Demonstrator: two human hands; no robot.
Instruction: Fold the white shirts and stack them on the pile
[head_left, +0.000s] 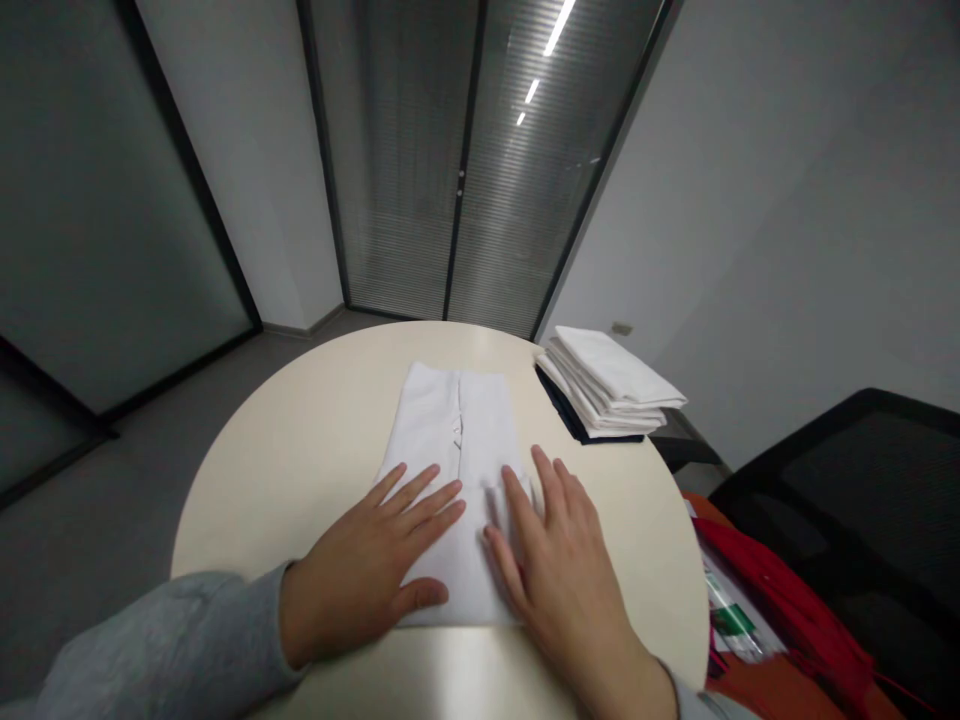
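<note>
A white garment [480, 425], folded long and narrow, lies flat on the table. Its two sides meet along a seam down the middle, where the edges gape and wrinkle a little. My left hand [371, 560] rests palm down across the garment's left side, fingers spread. On the right side my right hand [559, 555] also lies palm down with its fingers apart, and the cloth puckers slightly under its fingertips. The lower part of the garment is partly hidden by both hands. Which kind of garment it is I cannot tell.
The round cream table [277, 460] carries a stack of folded white cloths [611, 370] at its back right, with a dark folded cloth [559, 400] beneath. To the right stands a black mesh chair [855, 490], and red fabric [780, 590] lies on an orange seat.
</note>
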